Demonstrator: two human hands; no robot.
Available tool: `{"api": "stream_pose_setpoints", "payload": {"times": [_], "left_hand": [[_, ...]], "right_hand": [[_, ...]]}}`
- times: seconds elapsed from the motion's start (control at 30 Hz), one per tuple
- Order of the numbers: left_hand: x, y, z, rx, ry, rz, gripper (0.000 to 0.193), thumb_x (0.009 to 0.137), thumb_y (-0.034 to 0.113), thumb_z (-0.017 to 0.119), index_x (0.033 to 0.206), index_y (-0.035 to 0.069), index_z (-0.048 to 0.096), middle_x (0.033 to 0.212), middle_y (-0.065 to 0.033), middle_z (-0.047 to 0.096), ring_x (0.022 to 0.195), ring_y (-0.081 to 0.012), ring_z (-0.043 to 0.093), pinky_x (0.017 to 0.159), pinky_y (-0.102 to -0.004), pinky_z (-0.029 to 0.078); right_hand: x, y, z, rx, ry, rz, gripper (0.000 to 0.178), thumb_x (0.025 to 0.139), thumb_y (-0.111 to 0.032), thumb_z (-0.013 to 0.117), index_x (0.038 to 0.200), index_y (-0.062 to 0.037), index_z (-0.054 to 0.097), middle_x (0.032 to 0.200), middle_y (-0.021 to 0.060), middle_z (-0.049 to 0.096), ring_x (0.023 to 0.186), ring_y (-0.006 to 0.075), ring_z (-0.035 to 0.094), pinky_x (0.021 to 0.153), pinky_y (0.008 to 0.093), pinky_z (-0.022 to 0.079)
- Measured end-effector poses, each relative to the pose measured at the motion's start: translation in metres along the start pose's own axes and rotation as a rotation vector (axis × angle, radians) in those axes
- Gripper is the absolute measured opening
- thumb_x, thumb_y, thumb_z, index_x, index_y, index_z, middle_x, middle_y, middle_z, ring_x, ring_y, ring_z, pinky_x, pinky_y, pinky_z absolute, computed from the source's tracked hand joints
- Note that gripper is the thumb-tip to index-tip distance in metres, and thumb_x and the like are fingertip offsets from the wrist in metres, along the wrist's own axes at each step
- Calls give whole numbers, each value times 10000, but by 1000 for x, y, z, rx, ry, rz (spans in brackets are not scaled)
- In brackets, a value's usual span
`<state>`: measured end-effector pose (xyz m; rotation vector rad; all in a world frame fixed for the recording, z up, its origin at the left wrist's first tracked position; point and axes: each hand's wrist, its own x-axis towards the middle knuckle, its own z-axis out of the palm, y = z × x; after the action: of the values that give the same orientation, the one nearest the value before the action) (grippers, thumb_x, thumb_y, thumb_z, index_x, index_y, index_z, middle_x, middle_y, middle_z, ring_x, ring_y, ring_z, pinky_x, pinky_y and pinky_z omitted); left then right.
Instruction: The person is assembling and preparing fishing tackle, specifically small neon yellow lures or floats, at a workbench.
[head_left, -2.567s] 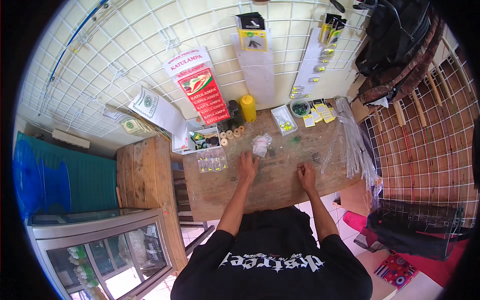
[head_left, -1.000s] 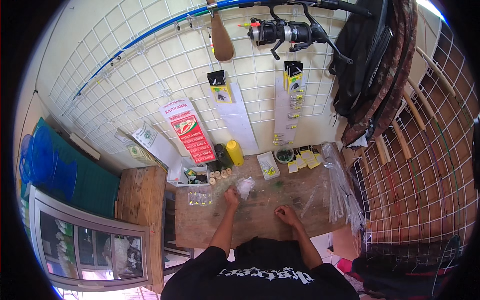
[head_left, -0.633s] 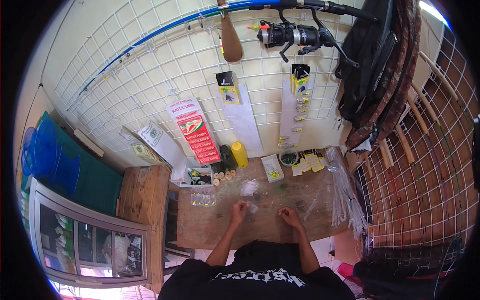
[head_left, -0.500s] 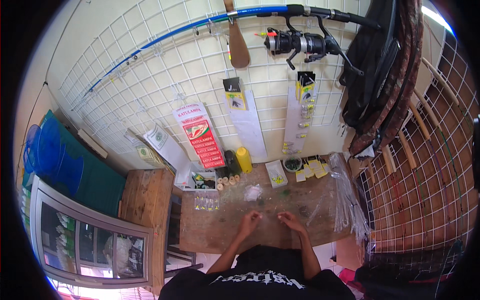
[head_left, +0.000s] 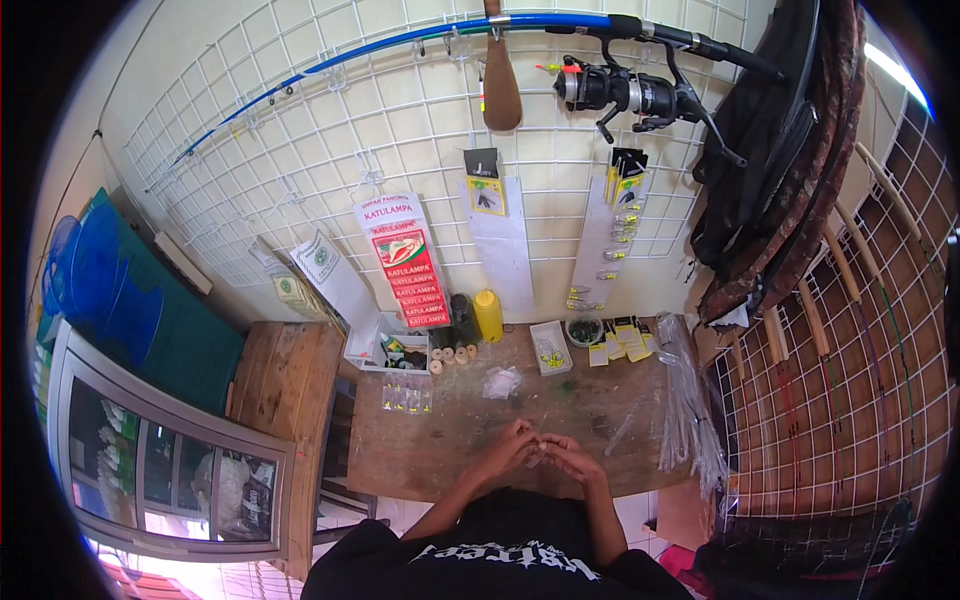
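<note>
Close together over the wooden table (head_left: 455, 440) are my left hand (head_left: 508, 448) and my right hand (head_left: 572, 458), near its front edge. The fingers of both are pinched, fingertips meeting around something small and pale that I cannot make out. Beyond them lies a crumpled clear plastic bag (head_left: 502, 382). A white tray (head_left: 543, 334) farther back contains small yellow-green pieces. To the left, several small clear packets (head_left: 407, 394) with yellow bits lie in a row.
Along the back stand a yellow bottle (head_left: 488, 316), cork-coloured spools (head_left: 448, 355), a white box (head_left: 362, 352) and a round tub (head_left: 584, 329). Yellow cards (head_left: 622, 343) and long clear plastic sleeves (head_left: 685, 400) lie right. A fishing rod with reel (head_left: 620, 93) hangs on the wire grid.
My hands, apart before, have come together, fingertips meeting around something small. The view has shifted slightly.
</note>
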<state>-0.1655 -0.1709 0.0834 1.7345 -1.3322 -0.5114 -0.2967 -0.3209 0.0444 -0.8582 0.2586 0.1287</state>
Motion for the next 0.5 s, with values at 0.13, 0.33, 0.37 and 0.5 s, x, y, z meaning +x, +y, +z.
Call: {"api": "stream_pose_setpoints", "payload": {"times": [0.13, 0.33, 0.37, 0.5], "left_hand": [[-7, 1, -5, 17, -25, -18, 174, 861, 155, 615, 989, 40, 593, 1021, -139, 485, 992, -308, 505, 857, -367, 417], [-8, 10, -18, -211, -33, -146, 189, 915, 213, 585, 1020, 57, 606, 1034, -101, 493, 1028, -246, 496, 873, -332, 410], [-8, 14, -23, -306, -43, -172, 191, 920, 213, 585, 1030, 60, 613, 1041, -91, 504, 1032, -227, 499, 872, -326, 414], [-4, 33, -37, -351, -42, -204, 193, 910, 203, 608, 1028, 52, 624, 1047, -64, 526, 1011, -178, 515, 842, -302, 427]], "right_hand": [[-6, -9, 15, -50, 6, -22, 310, 942, -188, 555, 1200, -19, 524, 1090, 82, 601, 984, 182, 606, 853, 321, 488], [-6, -17, 28, -154, 79, -71, 370, 967, -246, 515, 1280, -51, 496, 1126, 55, 591, 1002, 155, 588, 880, 309, 462], [-7, -24, 39, -188, 87, -117, 361, 963, -226, 521, 1274, -45, 508, 1137, 57, 598, 999, 151, 589, 876, 304, 463], [-2, -28, 48, -411, 119, -337, 299, 946, -139, 539, 1223, -28, 560, 1143, 74, 620, 1022, 149, 584, 889, 295, 468]]}}
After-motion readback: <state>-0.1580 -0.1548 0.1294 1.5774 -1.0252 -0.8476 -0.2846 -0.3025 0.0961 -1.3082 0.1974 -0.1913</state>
